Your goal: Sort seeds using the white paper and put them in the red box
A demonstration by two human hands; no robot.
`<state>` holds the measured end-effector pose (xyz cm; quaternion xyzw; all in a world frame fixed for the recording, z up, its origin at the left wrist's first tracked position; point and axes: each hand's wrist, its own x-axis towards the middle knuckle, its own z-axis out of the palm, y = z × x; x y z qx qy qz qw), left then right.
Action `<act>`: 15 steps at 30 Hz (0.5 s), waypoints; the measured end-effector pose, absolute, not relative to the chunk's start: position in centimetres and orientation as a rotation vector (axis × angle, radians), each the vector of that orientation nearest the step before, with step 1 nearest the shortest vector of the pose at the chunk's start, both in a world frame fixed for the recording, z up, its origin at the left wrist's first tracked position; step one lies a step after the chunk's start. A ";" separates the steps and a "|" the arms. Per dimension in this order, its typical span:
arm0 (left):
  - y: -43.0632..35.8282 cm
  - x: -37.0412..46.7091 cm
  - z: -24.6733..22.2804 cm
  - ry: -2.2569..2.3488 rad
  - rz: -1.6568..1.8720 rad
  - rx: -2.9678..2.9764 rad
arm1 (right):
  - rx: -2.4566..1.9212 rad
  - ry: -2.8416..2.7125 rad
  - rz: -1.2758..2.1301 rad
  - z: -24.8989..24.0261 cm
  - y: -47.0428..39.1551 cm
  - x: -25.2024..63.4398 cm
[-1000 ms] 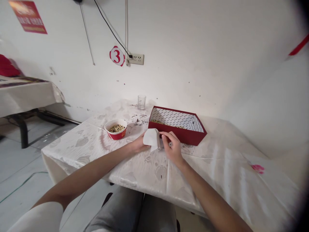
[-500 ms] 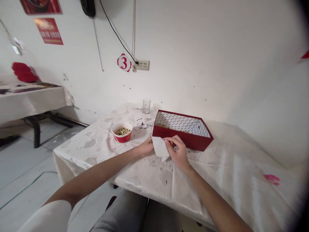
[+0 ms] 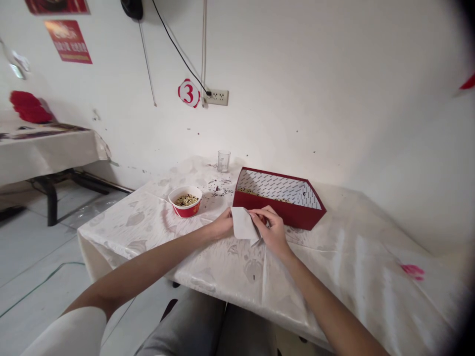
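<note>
Both my hands are on a folded white paper piece (image 3: 243, 223), held up just in front of the red box. My left hand (image 3: 223, 225) grips its left edge, most of the fingers hidden behind it. With thumb and fingertips, my right hand (image 3: 273, 230) pinches its upper right side. Behind the paper stands the open red box (image 3: 285, 212), its patterned white lining showing and some small pale and dark grains at the bottom. A red and white paper bowl (image 3: 185, 210) to the left holds similar grains (image 3: 185, 200).
A clear glass (image 3: 223, 161) stands near the wall. Dark bits (image 3: 221, 190) lie scattered between bowl and box on the patterned tablecloth (image 3: 144, 232). A wall socket (image 3: 217, 97) has a black cable plugged in. Another covered table (image 3: 48, 153) is at far left.
The view has shifted slightly, so everything sits a little further left and up. My right fingers have moved slightly on the paper; both hands still hold it.
</note>
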<state>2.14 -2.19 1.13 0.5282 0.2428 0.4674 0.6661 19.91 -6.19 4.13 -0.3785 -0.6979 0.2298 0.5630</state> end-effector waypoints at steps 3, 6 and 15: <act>-2.3 2.1 1.3 0.527 1.036 1.136 | -0.883 -1.626 0.566 4.1 -6.1 19.9; -2.5 2.0 1.4 0.551 1.047 1.109 | -0.866 -1.630 0.575 4.1 -6.0 20.0; -3.4 2.3 2.1 0.592 1.073 1.140 | -0.838 -1.653 0.605 3.3 -5.5 20.5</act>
